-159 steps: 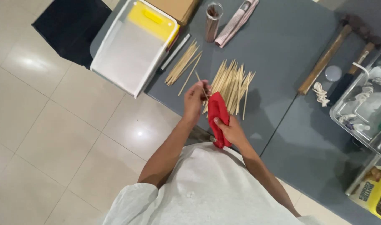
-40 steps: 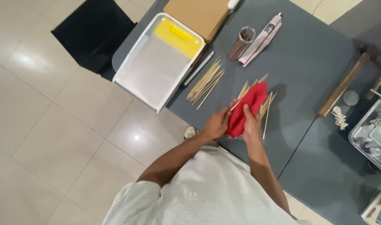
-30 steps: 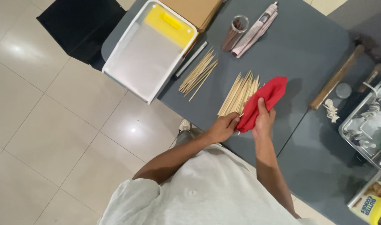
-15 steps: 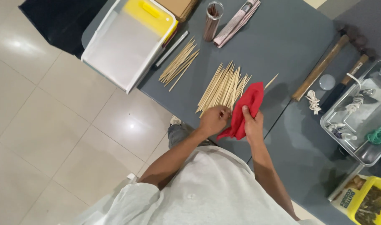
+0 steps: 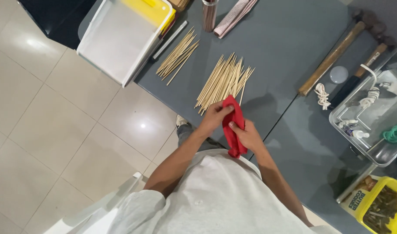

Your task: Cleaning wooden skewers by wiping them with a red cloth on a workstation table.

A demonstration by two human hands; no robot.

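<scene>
- The red cloth [image 5: 233, 128] hangs at the near edge of the dark grey table [image 5: 289, 39], held between both hands just in front of the person's white shirt [image 5: 216, 195].
- The right hand [image 5: 247, 135] is closed on the cloth's middle, thumb on top; the lower end droops free below the grip.
- The left hand [image 5: 213, 117] pinches the upper end of the cloth with its fingertips, touching or nearly touching the near tips of the large skewer bundle [image 5: 224, 82]; whether a skewer sits inside the fold cannot be told from this view.
- Handling judgement: the cloth is light, soft and limp. It will fold and sag wherever unsupported, so hold it at two points or bunch it in the palm.
- The wooden skewers are thin, light and likely brittle. Take them along the shaft, not by the tips.
- A smaller skewer bundle [image 5: 177, 54] lies further off to the left, beside a white tray [image 5: 116, 43] that overhangs the table edge.
- To the right lie two hammers [image 5: 333, 56], a coil of white cord [image 5: 322, 95] and a clear bin [image 5: 372, 117].
- Open room: bare tabletop lies between the large bundle and the hammers. The near table edge is right under the hands, so anything loose there could roll off.
</scene>
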